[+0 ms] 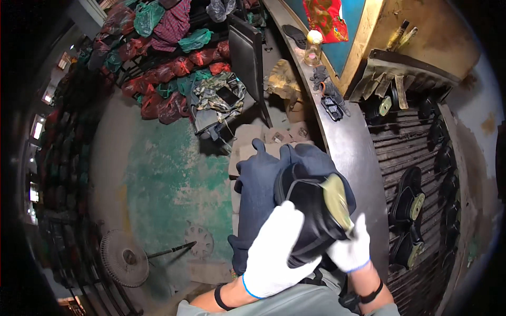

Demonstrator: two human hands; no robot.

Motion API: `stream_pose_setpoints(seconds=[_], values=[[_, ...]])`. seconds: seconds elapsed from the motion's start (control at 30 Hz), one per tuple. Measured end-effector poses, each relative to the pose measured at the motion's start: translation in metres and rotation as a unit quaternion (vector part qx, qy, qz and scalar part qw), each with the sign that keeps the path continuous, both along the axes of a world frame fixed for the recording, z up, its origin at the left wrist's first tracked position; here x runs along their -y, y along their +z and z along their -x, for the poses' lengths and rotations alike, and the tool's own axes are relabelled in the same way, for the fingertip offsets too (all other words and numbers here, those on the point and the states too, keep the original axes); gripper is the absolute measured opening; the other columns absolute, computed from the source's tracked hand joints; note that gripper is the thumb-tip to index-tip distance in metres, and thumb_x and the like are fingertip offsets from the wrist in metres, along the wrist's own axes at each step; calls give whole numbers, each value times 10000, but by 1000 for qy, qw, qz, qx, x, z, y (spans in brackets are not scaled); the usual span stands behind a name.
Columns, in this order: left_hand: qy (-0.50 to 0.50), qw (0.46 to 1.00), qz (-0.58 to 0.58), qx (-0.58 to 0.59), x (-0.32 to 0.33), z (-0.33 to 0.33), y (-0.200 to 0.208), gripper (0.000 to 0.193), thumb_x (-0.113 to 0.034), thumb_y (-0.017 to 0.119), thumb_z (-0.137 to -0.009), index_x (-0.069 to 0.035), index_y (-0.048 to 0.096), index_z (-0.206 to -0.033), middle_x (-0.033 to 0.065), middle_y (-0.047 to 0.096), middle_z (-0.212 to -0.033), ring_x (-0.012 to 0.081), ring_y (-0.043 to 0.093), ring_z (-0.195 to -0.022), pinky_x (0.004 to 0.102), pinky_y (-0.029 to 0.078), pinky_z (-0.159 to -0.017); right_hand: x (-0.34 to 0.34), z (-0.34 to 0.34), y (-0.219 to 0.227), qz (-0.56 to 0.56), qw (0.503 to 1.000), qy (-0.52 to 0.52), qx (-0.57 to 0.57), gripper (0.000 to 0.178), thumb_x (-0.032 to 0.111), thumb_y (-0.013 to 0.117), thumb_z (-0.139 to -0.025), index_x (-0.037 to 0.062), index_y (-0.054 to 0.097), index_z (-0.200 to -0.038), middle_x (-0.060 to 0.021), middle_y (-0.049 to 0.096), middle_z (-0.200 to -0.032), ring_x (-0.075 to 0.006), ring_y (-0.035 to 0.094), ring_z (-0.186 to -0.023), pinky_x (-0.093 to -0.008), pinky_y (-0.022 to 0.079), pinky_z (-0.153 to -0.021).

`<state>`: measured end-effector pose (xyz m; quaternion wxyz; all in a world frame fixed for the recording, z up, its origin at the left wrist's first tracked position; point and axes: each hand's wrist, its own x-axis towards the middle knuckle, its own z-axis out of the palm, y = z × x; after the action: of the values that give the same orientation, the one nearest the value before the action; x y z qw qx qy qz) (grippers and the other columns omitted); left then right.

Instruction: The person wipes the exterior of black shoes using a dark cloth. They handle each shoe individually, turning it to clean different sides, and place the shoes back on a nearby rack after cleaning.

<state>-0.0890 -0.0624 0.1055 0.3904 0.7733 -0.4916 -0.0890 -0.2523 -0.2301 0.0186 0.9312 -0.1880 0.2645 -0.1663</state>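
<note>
Over my lap is a black shoe (pixel 311 213), tilted, with a pale yellow-green insole or lining piece (pixel 336 200) at its opening, partly blurred. My left hand (pixel 276 247), in a white knitted glove, is wrapped round the shoe's near left side. In a matching glove, my right hand (pixel 352 246) is closed at the lower end of the yellow-green piece; its fingertips are blurred and partly hidden. Dark blue cloth (pixel 258 195) covers my legs beneath the shoe.
To the right, a metal ledge (pixel 350 152) borders a slatted conveyor (pixel 390 179) bearing several black shoes (pixel 408 195). A jar (pixel 313 50) and a dark sole (pixel 295 37) sit on the ledge. Ahead stands a chair (pixel 245 63) with camouflage cloth (pixel 219 97); a fan (pixel 125 258) is at left.
</note>
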Motion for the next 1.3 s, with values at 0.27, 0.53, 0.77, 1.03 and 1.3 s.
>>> stream_pose_setpoints(seconds=[0.27, 0.53, 0.77, 1.03, 1.3], values=[[-113, 987, 28, -112, -8, -24, -91, 843, -526, 721, -1048, -67, 445, -1699, 271, 267, -1822, 398, 233, -1709, 554, 191, -1374, -4, 6, -87, -136, 990, 5, 29, 779, 179, 661, -821, -65, 577, -1556, -296, 699, -1453, -445, 722, -1291, -575, 565, -1176], [188, 864, 180, -431, 91, -32, -154, 618, -260, 467, -1205, 31, 326, -1731, 177, 428, -1759, 270, 398, -1622, 374, 269, -1352, 23, -6, -82, -82, 996, 44, 4, 777, 118, 652, -819, -80, 559, -1565, -279, 669, -1504, -412, 686, -1361, -533, 540, -1213], [60, 912, 83, -398, 60, -51, -143, 709, -312, 619, -1151, 29, 353, -1712, 181, 495, -1696, 276, 459, -1573, 392, 320, -1325, 10, -16, -6, 148, 984, 98, -22, 1086, 128, 939, -794, -17, 378, -1712, -170, 547, -1641, -309, 560, -1506, -427, 464, -1227], [-50, 919, 35, -390, 16, -97, -63, 1096, -130, 1056, -682, -17, 492, -1616, 121, 663, -1489, 228, 641, -1374, 402, 520, -1193, 25, -80, 4, 664, 744, 75, 6, 1279, 556, 987, -759, -43, 371, -1705, -312, 361, -1757, -486, 393, -1612, -535, 344, -1317], [-22, 967, 94, -234, -34, -122, -84, 442, -144, 872, -838, -42, 765, -1255, 167, 717, -1413, 306, 679, -1301, 427, 536, -1113, -42, -47, -20, 697, 683, 218, 15, 1419, 755, 927, -675, -25, 336, -1702, -469, 206, -1722, -693, 234, -1586, -753, 262, -1275]])
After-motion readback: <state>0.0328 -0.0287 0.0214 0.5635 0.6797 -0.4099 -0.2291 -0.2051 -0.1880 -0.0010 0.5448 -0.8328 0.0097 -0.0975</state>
